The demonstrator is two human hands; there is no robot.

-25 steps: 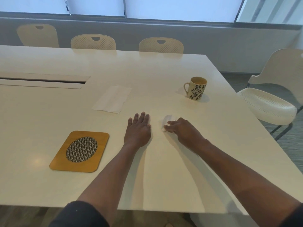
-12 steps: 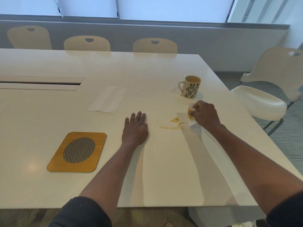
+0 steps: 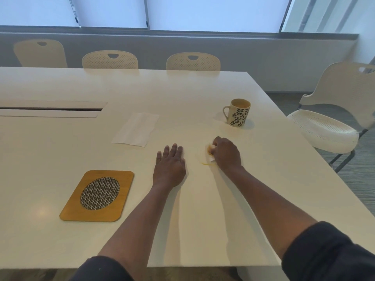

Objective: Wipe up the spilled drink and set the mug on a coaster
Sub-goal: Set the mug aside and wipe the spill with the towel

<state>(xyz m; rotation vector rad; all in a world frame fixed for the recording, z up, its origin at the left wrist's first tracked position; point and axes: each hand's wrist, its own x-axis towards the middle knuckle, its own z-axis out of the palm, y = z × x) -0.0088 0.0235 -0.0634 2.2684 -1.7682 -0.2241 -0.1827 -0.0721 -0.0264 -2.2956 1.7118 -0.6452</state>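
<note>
The right hand [image 3: 226, 154], its grip bunched around a stained tissue [image 3: 210, 152], sits just right of the orange spill streak [image 3: 205, 163], nearer than the flat left hand [image 3: 169, 166].

Setting: an office meeting room. Evidence: a large white conference bench [image 3: 182, 94] with a recessed cable slot [image 3: 50, 108] well left of and beyond the fingers [image 3: 172, 149]; identical perforated-back chairs [image 3: 110, 59] lined along the far edge, one more chair [image 3: 334, 110] to the right; wide windows with blinds [image 3: 203, 11]; grey carpet [image 3: 361, 179].
</note>
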